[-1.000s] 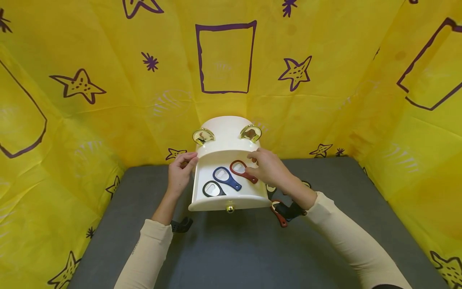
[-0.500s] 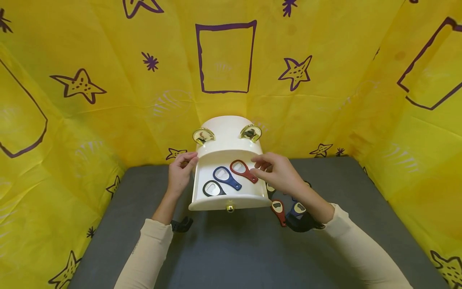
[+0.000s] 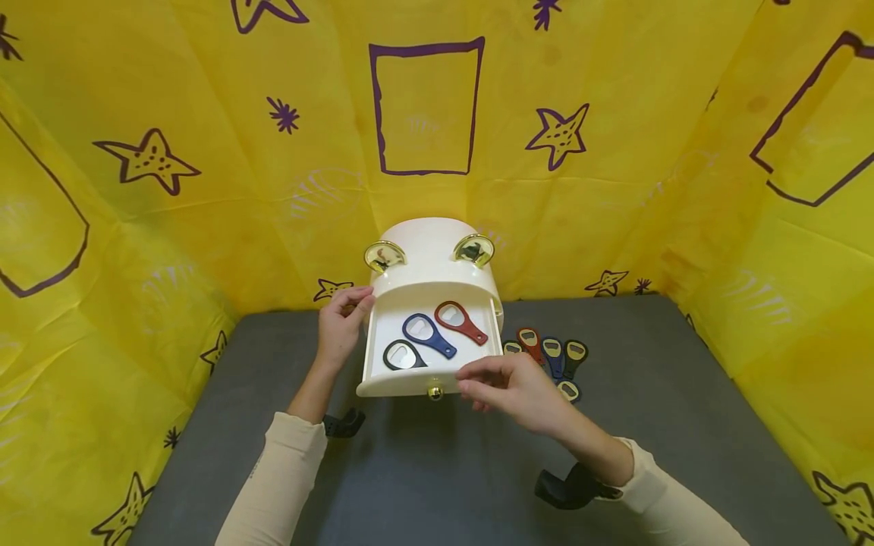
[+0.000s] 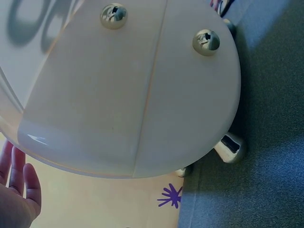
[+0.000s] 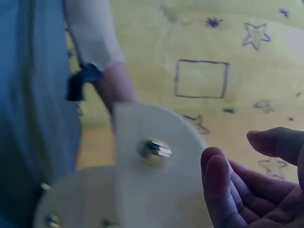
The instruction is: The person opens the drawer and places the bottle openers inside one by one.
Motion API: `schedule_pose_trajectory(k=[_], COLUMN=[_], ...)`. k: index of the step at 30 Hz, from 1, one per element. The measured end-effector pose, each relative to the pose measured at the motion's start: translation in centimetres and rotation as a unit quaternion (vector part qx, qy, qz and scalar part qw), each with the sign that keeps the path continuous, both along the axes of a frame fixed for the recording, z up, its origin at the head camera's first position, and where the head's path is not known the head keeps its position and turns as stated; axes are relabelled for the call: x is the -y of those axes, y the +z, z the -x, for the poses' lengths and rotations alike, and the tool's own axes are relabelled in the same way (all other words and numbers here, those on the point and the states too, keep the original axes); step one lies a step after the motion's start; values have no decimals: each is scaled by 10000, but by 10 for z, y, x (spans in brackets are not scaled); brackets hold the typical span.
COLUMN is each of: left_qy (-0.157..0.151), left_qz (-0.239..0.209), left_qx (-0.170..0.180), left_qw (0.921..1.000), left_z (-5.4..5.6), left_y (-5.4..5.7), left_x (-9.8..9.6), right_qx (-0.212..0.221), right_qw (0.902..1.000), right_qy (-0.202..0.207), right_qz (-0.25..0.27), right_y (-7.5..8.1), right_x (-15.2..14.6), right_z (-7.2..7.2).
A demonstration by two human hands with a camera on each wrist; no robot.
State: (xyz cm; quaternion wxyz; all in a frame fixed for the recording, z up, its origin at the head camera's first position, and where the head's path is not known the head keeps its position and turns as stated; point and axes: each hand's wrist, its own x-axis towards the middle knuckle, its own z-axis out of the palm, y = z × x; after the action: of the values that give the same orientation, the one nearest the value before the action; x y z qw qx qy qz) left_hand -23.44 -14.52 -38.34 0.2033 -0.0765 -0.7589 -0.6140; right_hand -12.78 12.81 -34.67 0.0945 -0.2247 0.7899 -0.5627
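A white rounded drawer box (image 3: pixel 432 254) stands near the back wall, its upper drawer (image 3: pixel 410 388) pulled out. Inside the drawer lie a black bottle opener (image 3: pixel 401 355), a blue bottle opener (image 3: pixel 437 343) and a red bottle opener (image 3: pixel 467 326). My left hand (image 3: pixel 341 326) touches the box's left side near the drawer opening with its fingertips. Over the drawer front's right end hovers my right hand (image 3: pixel 519 390), holding nothing, thumb and fingers apart. In the right wrist view the drawer's gold knob (image 5: pixel 154 151) is left of those fingers.
Several more bottle openers (image 3: pixel 551 353) lie on the grey table (image 3: pixel 437 478) right of the box, partly behind my right hand. Two gold ear-like discs (image 3: pixel 385 258) stick up from the box's top. Gold feet (image 4: pixel 230 147) carry it. Yellow patterned cloth (image 3: pixel 205 250) encloses the table.
My right hand has left the red bottle opener in the drawer and moved back toward the person to the drawer front's right end. The left hand stays at the box's side.
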Motion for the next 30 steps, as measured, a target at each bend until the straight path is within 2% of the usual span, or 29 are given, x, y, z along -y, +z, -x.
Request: schedule_pose_trajectory(k=[3,9,15,23,30], left_qy=[-11,-23,-30,-31,16], left_qz=[-23,-50,-105,-191,-247], left_qx=[-20,-32,-42,-85,-144], left_qw=[10000,10000,9999,9998,9996], left_z=[0,1,1,1,2], left_y=[0,-1,-1,-3,-3], left_x=[0,0,0,0,0], right_qx=[49,52,220,296,124], right_qw=[9999,9998,9976,9904,9860], right_qy=[0,-189,-480,-906,-1216], right_qz=[-99,99,439,998,1133], right_y=[-16,-44,-63,-68,-65], right_x=[8,24,41,54,60], right_z=[-4,-10,-13,-11,8])
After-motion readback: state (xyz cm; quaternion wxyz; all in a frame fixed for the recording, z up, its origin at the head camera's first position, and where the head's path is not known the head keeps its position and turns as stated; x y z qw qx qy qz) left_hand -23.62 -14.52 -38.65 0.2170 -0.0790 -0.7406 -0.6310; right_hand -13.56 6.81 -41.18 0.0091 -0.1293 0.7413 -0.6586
